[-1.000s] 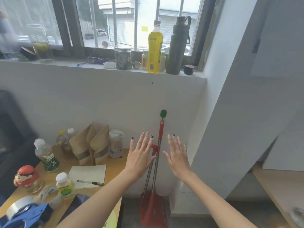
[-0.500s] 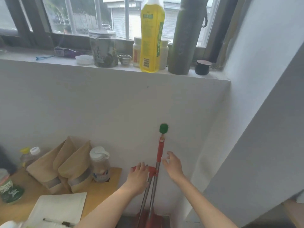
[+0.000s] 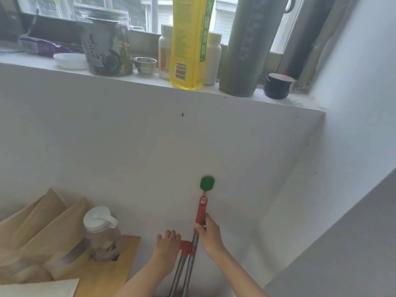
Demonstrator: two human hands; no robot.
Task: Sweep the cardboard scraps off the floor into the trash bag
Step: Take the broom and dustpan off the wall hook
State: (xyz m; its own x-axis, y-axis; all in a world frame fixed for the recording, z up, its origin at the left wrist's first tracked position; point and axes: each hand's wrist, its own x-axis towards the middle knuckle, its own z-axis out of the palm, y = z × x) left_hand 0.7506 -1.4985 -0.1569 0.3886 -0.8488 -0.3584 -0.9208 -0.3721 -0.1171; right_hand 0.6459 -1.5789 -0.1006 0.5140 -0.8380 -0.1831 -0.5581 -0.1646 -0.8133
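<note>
- The right hand has fingers and thumb wrapped round the broom handle, at the lower end of its red grip.
- The left hand has its fingers curled over the left end of the red clip, which joins the two metal poles.
- The broom handle stands against the white wall, just right of the counter, with its green cap on top.

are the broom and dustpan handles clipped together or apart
Clipped together: a red clip joins the two metal poles. The right hand grips the red handle; the left hand holds the clip.
</note>
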